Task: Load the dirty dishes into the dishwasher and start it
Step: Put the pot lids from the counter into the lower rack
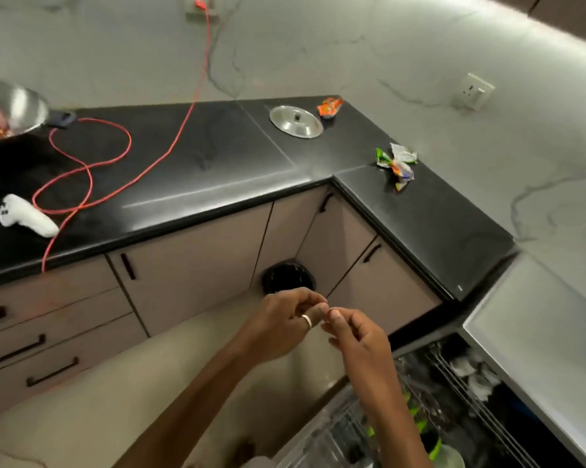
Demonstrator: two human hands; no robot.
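Observation:
The open dishwasher is at the lower right, its wire racks pulled out with white and green dishes inside. My left hand, wearing a ring, and my right hand meet fingertip to fingertip above the floor, left of the dishwasher. The fingers pinch together; whether something small is between them I cannot tell. A steel lid lies on the black countertop at the back corner. A steel pan with food stands at the far left.
A red cable loops over the counter beside a white controller. Crumpled wrappers and an orange packet lie near the corner. A black bin stands on the floor in the cabinet corner. Drawers line the left.

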